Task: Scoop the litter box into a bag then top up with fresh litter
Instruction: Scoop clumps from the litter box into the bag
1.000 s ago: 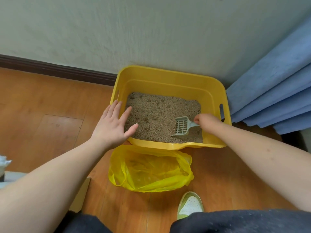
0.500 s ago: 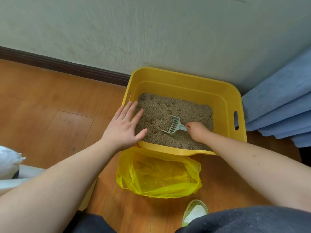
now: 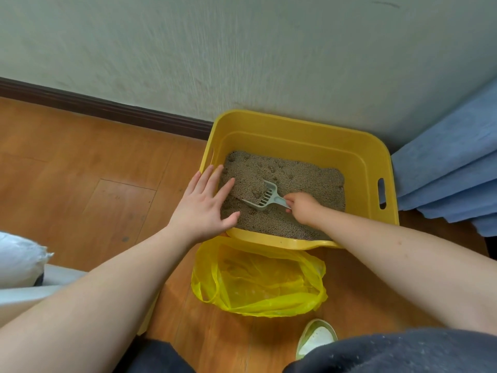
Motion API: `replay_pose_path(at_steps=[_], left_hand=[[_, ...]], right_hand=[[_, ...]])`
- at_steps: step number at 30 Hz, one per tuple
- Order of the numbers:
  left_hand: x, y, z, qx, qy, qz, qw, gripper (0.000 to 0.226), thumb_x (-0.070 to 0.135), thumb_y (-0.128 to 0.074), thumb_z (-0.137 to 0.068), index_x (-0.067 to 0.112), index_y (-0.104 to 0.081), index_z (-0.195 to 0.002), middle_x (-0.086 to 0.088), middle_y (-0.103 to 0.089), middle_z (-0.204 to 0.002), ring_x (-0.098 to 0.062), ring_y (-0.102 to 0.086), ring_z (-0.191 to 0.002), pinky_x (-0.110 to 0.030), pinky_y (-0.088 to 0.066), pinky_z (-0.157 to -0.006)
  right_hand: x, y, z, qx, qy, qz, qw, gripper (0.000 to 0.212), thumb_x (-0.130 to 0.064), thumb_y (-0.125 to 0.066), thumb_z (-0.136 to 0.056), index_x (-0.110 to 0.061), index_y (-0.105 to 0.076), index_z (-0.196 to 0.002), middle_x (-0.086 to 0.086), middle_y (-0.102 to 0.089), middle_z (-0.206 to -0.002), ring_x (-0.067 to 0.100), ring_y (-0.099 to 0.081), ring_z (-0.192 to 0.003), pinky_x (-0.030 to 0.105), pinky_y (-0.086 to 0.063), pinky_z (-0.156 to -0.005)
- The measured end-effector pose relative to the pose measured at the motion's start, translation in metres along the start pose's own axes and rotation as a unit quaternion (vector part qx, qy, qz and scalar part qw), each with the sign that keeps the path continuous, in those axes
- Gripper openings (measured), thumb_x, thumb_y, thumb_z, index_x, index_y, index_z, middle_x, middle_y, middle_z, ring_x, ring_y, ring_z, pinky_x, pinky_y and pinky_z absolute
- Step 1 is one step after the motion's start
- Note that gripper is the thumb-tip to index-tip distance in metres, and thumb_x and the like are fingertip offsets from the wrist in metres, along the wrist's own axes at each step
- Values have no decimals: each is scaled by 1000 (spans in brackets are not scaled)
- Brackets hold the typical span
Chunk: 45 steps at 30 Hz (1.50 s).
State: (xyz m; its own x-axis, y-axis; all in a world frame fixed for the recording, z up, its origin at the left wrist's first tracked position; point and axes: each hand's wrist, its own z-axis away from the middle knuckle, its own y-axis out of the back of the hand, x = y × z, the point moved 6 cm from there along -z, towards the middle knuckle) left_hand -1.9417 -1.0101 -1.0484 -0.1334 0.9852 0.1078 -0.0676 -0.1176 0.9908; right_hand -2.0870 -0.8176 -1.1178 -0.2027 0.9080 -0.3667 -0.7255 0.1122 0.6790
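Currently the right hand (image 3: 302, 207) grips the handle of the pale slotted scoop (image 3: 265, 196), its blade lying on the litter (image 3: 304, 179) with grains banked against its left side. Left hand (image 3: 205, 208) lies flat with fingers straight, spread over the near-left rim of the yellow litter box (image 3: 295, 135); it appears to be steadying the box.

Step in hand, by my reading: sifting, first half of the task. Nothing visibly lifted yet. Next move calls for raising the scoop level, letting loose grains fall through the slots, then carrying it over the near rim to the yellow bag (image 3: 258, 286).

Bag lies on the floor just in front of the box, mouth slack. Litter is tan, granular, surface pitted with small dents.
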Motion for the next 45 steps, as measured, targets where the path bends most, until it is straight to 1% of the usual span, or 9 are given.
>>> replay_pose_path(at_steps=[5,9,12,17,25,31,34,39,45], left_hand=[[2,2,0,7,10,-2,1000,80,66,-23,-86,25,-26,-154,-13,-13,-163,-29,-3,-151,-46,-4,-122],[5,4,4,19,7,-12,1000,76,60,-23,-89,20,-33,-152,-16,-23,-160,-30,-13,-150,-47,-8,-122],[8,4,6,38,9,-19,999,69,52,-26,-91,16,-41,-148,-18,-31,-156,-32,-21,-147,-47,-12,-121],[9,3,7,17,7,-34,999,71,52,-17,-92,16,-33,-151,-18,-23,-159,-31,-15,-149,-45,-8,-121],[8,1,6,-5,7,-45,999,79,57,-7,-87,19,-27,-154,-15,-15,-162,-30,-9,-150,-44,-5,-122],[9,0,7,-15,-7,-69,997,81,61,-4,-87,23,-31,-152,-15,-19,-161,-30,-11,-149,-46,-4,-122],[8,0,7,-19,-5,-75,997,80,62,-3,-87,25,-29,-153,-14,-17,-162,-30,-9,-150,-45,-3,-122],[8,1,8,-25,-5,-70,997,73,60,-9,-90,26,-29,-153,-14,-14,-162,-29,-7,-150,-45,-2,-122],[7,1,8,-26,1,-61,998,66,57,-20,-94,25,-33,-151,-14,-16,-162,-29,-7,-150,-44,-2,-122]], right_hand=[[24,14,23,25,4,-67,997,29,-16,-37,-102,-16,-59,-122,3,-61,-88,20,-52,-76,32,-40,-66],[37,18,47,22,11,-52,998,28,-15,-38,-102,-18,-61,-118,1,-62,-86,19,-52,-74,30,-38,-62],[44,28,63,57,14,-54,997,29,-14,-36,-102,-17,-61,-116,1,-61,-85,25,-55,-75,32,-36,-59],[49,51,92,104,18,-11,994,30,-14,-34,-103,-17,-61,-116,6,-62,-91,14,-46,-62,29,-31,-53],[62,69,124,137,22,14,990,30,-12,-34,-103,-16,-60,-118,5,-61,-96,3,-47,-64,26,-31,-50],[54,59,137,142,59,47,987,30,-15,-35,-103,-19,-61,-118,4,-59,-89,18,-50,-69,31,-34,-54],[42,53,145,143,73,26,987,26,-15,-35,-103,-21,-59,-109,-4,-53,-80,8,-47,-65,28,-33,-52],[33,34,156,131,126,65,981,28,-13,-37,-101,-22,-61,-110,4,-60,-95,23,-55,-88,43,-47,-78],[26,2,178,96,205,196,954,27,-15,-45,-98,-15,-62,-120,4,-66,-111,26,-59,-103,41,-46,-86]])
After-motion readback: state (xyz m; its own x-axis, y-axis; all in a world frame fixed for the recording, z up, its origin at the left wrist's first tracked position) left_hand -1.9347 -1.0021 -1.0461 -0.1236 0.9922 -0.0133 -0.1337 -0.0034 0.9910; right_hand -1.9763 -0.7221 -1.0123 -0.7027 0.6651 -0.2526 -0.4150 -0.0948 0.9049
